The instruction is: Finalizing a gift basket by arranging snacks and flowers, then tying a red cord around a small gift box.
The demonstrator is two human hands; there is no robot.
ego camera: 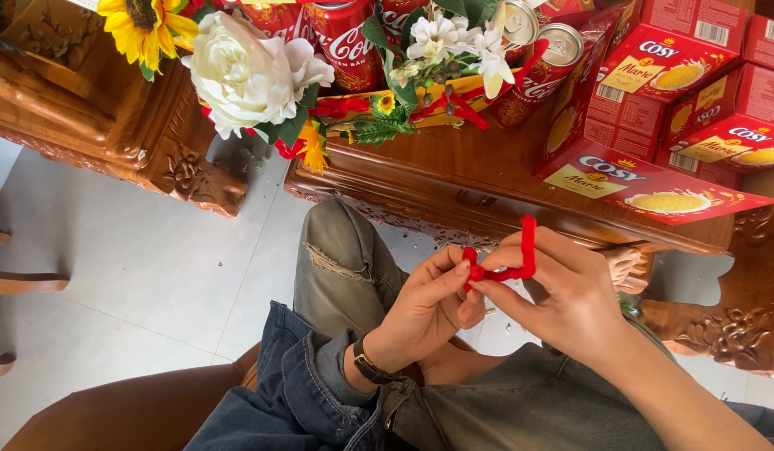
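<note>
A red pipe cleaner (514, 266), bent upward at one end, is pinched between the left hand (424, 311) and right hand (564, 294) above the lap, just before a carved wooden table (454, 188) bearing red biscuit boxes (654, 188) and artificial flowers (253, 71)

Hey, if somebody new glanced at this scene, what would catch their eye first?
Probably the fuzzy red pipe cleaner at centre, pinched between the left hand and right hand above the lap. Next, the big white artificial rose at top left, and the red biscuit boxes stacked on the carved wooden table at right.
</note>
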